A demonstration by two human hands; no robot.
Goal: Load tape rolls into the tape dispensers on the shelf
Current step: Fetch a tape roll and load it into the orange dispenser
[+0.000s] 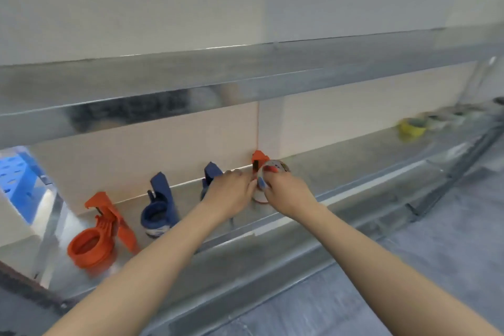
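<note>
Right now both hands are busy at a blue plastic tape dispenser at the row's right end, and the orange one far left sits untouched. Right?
Almost. In the head view, the plastic tape dispenser at the right end, where the left hand and right hand are busy, is orange, not blue. The orange dispenser far left does sit untouched.

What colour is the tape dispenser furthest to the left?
The leftmost dispenser is orange; the head view shows it.
</note>
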